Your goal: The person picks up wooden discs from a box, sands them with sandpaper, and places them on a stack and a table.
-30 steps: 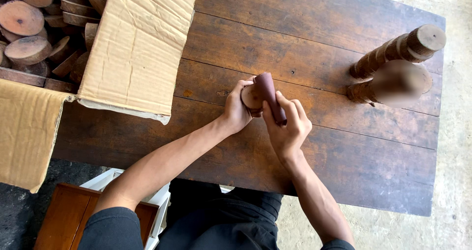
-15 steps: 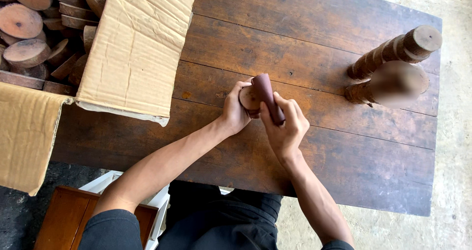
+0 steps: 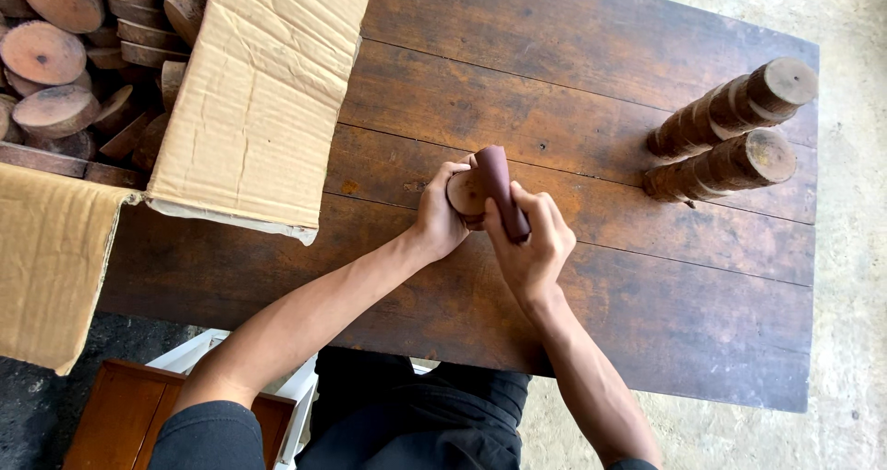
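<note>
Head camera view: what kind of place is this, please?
Probably a small woodcraft workshop. A cardboard box holds many round wood slices, two stacks of finished discs stand on a worn plank table, and the hands rub a reddish-brown rolled sheet, likely sandpaper, on a wooden disc.

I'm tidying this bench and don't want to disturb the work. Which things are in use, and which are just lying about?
In use:
- small round wooden disc, held in the left hand
- dark reddish-brown folded abrasive sheet, pressed on it by the right hand

Lying about:
- two tall stacks of round wooden discs
- open cardboard box of wooden discs
- dark plank table
</note>
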